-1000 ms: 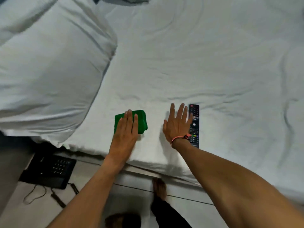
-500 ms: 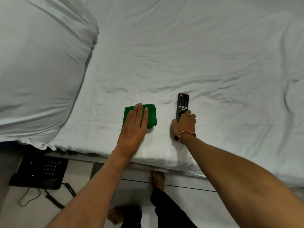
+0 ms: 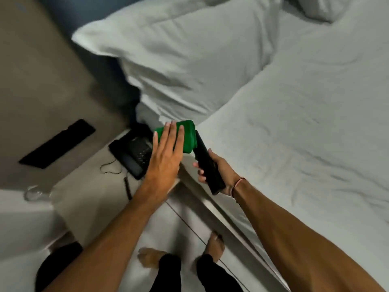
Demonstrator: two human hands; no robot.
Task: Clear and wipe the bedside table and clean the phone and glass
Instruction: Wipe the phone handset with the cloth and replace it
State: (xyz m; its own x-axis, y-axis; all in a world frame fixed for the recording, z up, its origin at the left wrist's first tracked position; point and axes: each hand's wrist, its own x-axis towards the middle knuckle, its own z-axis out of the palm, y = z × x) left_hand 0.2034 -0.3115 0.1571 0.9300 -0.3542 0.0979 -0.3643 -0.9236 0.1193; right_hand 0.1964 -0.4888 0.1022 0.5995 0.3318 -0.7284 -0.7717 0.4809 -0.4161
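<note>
A white-sheeted bed [image 3: 294,123] fills twelve to three o'clock. The left hand [image 3: 166,157], fingers spread flat, carries a folded green cloth [image 3: 185,133]; the right hand [image 3: 214,171] clasps a slim black remote control [image 3: 207,163]. The unpinched cloth may slip onto the black corded desk phone [image 3: 134,154] at nine o'clock.

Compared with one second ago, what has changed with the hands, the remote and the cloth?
The right hand took hold of the remote and lifted it off the bed. The left hand stayed flat on the green cloth and carried it toward the phone.
</note>
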